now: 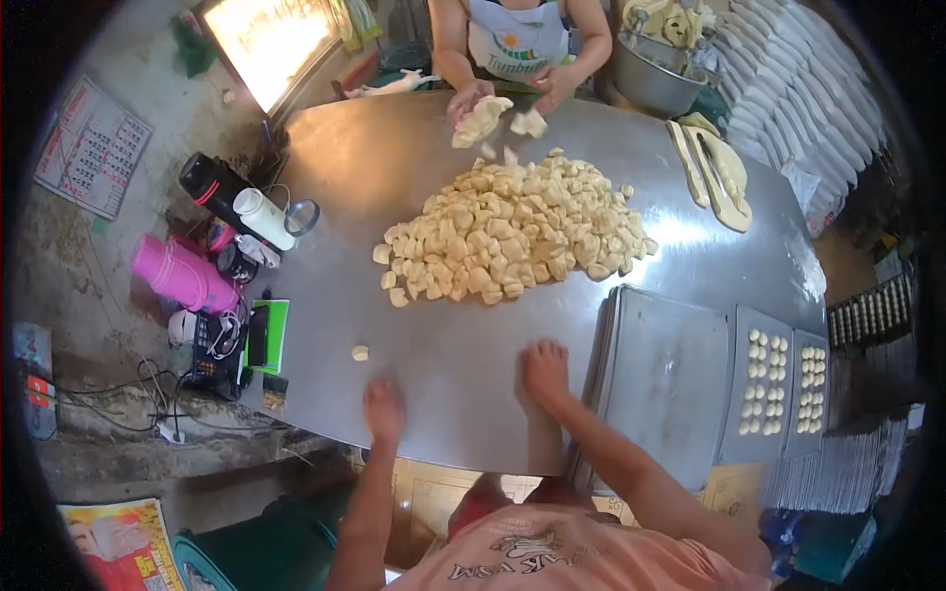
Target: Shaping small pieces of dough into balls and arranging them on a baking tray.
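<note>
My left hand (pixel 383 409) is over the near left part of the metal table (pixel 453 364), its fingers smeared by motion. Just beyond it lies a single small piece of dough (pixel 361 353). My right hand (pixel 545 369) rests palm down on the tabletop, left of the stacked trays, with its fingertips a little apart. Whatever may be under either palm is hidden. A large heap of cut dough pieces (pixel 512 231) covers the middle of the table, beyond both hands. Across the table, a co-worker's hands (pixel 473 101) hold a lump of dough (pixel 482 122) over the heap.
Stacked metal trays (pixel 665 374) stand at the right; beside them, trays (pixel 746 443) bear rows of dough balls (pixel 765 384). Dough slabs (pixel 724 177) lie far right, near a metal mixing bowl (pixel 655 84). A pink jug (pixel 177 276), flasks (pixel 264 219) and a black basket (pixel 215 360) line the left edge.
</note>
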A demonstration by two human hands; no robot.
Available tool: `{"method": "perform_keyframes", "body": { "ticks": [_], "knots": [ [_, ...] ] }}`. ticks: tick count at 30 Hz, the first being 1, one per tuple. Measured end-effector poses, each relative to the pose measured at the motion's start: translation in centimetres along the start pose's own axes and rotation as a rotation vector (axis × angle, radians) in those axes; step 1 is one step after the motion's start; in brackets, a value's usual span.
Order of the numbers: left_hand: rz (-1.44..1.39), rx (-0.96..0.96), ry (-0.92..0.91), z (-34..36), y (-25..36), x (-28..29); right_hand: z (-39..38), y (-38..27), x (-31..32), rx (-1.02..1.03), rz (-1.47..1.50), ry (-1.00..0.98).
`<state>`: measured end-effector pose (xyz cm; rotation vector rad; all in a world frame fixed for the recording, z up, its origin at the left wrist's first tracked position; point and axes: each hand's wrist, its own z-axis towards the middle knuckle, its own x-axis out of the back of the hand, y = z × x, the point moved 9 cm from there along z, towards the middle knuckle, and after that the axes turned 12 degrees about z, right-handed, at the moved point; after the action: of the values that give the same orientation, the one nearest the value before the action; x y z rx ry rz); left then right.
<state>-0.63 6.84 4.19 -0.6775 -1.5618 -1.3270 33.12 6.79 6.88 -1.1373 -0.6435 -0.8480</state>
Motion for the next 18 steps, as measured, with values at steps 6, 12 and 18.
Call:
{"method": "perform_keyframes", "body": {
  "ticks": [6, 12, 18],
  "knots": [
    [0.247, -0.649, 0.297, -6.8, 8.2, -1.3, -5.3, -5.6, -3.3, 0.111, -0.052, -0.055],
    [0.187, -0.263, -0.005, 3.7, 2.3, -0.7, 1.2, -2.8, -1.9, 0.125, 0.052, -0.103],
    [0.315, -0.542, 0.275, -5.1, 1.7, -1.9, -6.0, -5.0, -3.0, 0.149, -0.013, -0.173]
  ]
}}
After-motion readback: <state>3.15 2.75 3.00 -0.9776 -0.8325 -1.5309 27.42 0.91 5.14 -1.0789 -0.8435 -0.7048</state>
